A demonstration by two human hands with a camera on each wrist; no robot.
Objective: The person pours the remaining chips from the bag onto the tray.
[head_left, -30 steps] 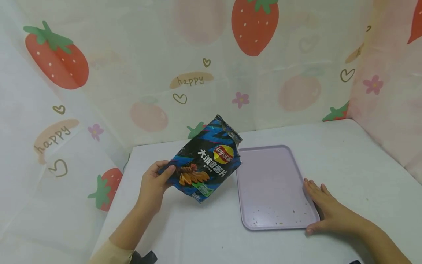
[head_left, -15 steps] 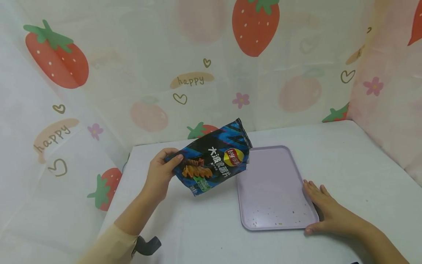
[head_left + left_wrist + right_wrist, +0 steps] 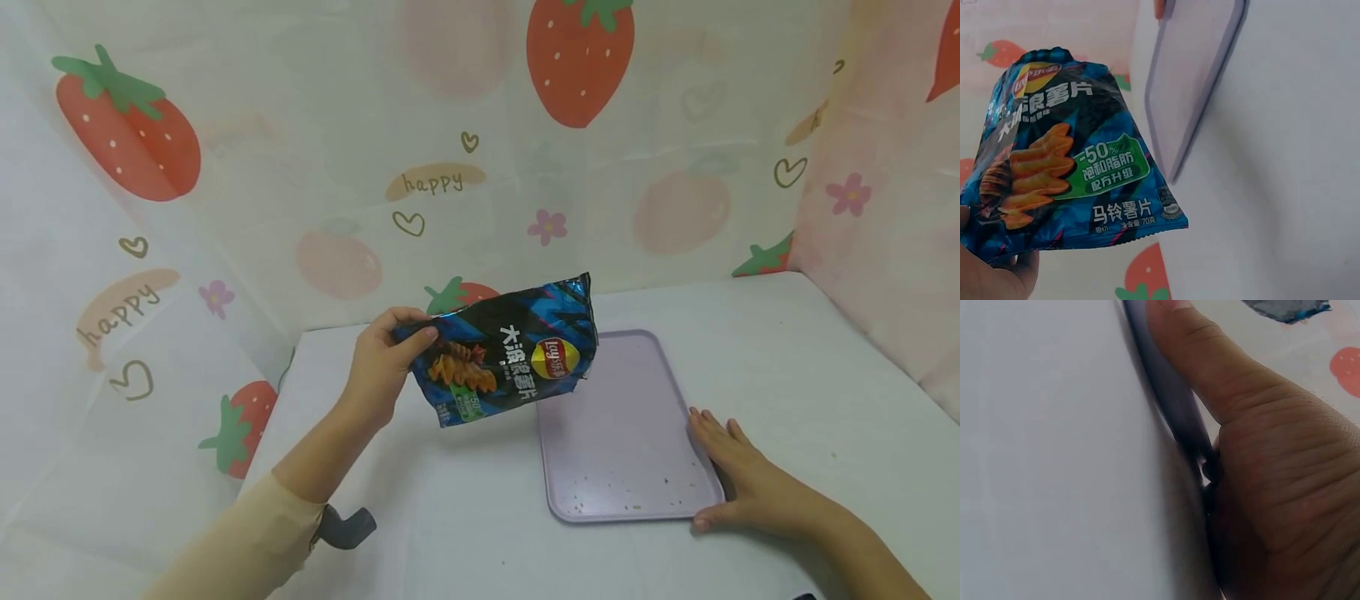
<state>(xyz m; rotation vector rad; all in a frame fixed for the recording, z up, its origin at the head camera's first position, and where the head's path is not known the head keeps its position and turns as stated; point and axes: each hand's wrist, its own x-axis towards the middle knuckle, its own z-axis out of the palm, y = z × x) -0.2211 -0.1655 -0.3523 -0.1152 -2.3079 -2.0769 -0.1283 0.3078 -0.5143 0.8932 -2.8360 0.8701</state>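
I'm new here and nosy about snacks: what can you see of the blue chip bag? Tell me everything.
The chip bag is blue and black, glossy and creased like plastic film, with a yellow-and-red logo, white lettering, pictured ridged chips and a green label reading -50%. It is held tilted above the table, logo end rightward, hiding the far-left corner of the lilac tray in the head view. The left hand grips the opposite end, thumb across the front. Whether its top is open, I can't tell.
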